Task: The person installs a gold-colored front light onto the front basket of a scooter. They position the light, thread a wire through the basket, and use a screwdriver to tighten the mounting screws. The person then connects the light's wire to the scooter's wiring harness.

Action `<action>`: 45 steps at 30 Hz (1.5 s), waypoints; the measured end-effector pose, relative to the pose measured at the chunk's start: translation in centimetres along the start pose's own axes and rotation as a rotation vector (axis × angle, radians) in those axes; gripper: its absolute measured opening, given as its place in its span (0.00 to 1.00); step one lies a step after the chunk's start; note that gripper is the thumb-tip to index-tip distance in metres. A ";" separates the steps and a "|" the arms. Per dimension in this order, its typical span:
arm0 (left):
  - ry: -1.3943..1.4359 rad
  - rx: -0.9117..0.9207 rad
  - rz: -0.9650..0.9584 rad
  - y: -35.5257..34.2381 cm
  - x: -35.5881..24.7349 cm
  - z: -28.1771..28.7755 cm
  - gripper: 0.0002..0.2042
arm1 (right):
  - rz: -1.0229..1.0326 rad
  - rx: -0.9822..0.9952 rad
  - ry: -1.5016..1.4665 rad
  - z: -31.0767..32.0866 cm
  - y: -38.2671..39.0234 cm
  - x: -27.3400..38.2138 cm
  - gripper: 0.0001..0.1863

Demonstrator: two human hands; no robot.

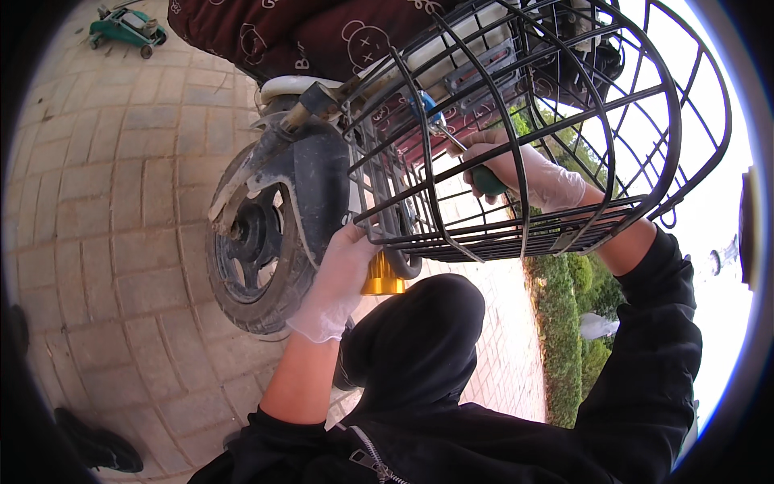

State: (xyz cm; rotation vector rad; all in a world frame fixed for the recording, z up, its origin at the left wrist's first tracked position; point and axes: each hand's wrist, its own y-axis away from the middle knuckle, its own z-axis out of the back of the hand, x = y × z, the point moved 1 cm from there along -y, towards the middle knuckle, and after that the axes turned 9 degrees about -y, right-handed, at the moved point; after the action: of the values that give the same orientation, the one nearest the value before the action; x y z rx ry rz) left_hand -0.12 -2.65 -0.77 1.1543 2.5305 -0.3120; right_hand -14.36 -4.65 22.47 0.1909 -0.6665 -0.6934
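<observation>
My right hand (pixel 508 165), in a thin clear glove, reaches inside the black wire basket (pixel 524 194) and is closed around a screwdriver (pixel 488 181) with a green handle. The screwdriver's metal shaft points up and left toward a blue round part (pixel 422 106) at the basket's back wall. I cannot see whether the tip meets a screw. My left hand (pixel 343 270), gloved too, is closed at the basket's lower left corner, next to a gold-coloured cylinder (pixel 383 274). Its fingertips are partly hidden, so what they grip does not show.
The basket is mounted on the front of a scooter with a muddy front wheel (pixel 258 254) and a dark fender (pixel 318 181). A dark red printed cover (pixel 322 40) drapes over it. A green floor jack (pixel 127 29) stands on brick paving (pixel 121 242). A hedge (pixel 560 339) lies right.
</observation>
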 end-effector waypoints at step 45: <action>-0.022 0.012 0.024 -0.1 -0.3 0.0 0.12 | 0.582 -0.132 1.365 -0.8 -0.4 0.3 0.14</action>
State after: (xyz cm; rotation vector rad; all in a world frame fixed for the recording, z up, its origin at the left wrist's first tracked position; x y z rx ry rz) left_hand 0.01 -2.92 -0.62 1.1784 2.4977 -0.3323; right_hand -13.88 -5.16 21.81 0.2782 0.6291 0.0544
